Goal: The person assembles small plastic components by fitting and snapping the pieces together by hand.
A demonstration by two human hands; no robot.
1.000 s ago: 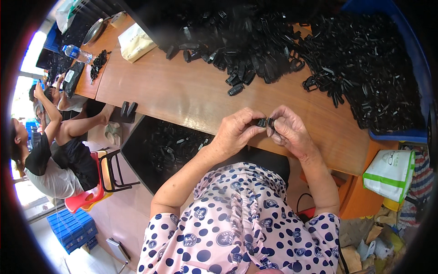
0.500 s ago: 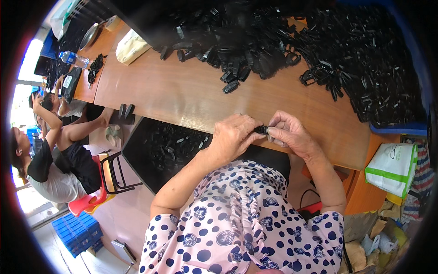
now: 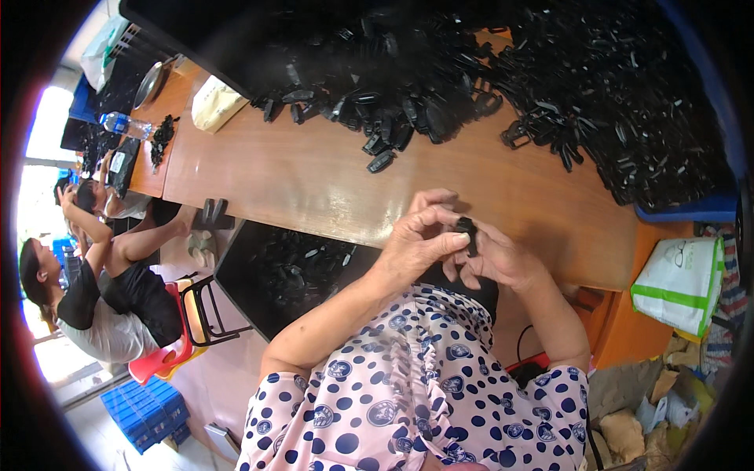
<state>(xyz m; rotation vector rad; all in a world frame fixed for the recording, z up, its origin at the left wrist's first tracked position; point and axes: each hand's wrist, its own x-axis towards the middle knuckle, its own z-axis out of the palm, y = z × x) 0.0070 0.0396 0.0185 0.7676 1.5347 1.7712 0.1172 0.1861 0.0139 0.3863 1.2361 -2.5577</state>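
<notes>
Above the table's near edge, my left hand pinches a small black plastic piece between thumb and fingers. It looks like part of a key fob case, turned upright. My right hand meets it from the other side, fingers curled around and partly behind it, so its exact grip is partly hidden. Beyond my hands, a heap of similar black plastic cases lies on the wooden table. One single case lies at the heap's near edge.
A black bin with black parts stands below the table edge at left. At right are a blue-rimmed container piled with small parts and a white-green bag. A seated person, a bottle and blue crates are left.
Both hands have lifted slightly, and the black piece has turned from lying sideways to upright. My right-hand fingers have spread and shifted around it. The view has shifted slightly.
</notes>
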